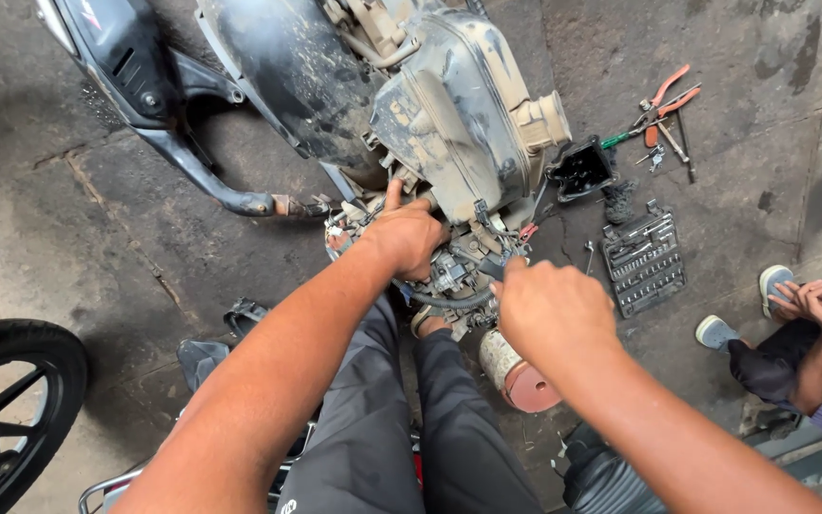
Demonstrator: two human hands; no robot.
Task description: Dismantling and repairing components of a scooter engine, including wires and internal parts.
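A dirty scooter (335, 67) lies on its side on the concrete floor, its muddy air-filter box (459, 105) and engine parts (454, 271) exposed. My left hand (401, 233) rests on the engine parts beside the box, fingers curled over them, thumb up. My right hand (544, 305) is closed around a dark tool handle (492, 266) that points into the engine parts. Whether the left hand grips a part is hidden by the hand itself. My knees in grey trousers (401, 419) are below the hands.
An open socket set (644, 262), orange-handled pliers (668, 100), screwdrivers and a black plastic cover (580, 169) lie at the right. A tin can (516, 371) stands by my right knee. Another person (811, 333) sits at the right edge. A motorcycle wheel (7, 409) is at the left.
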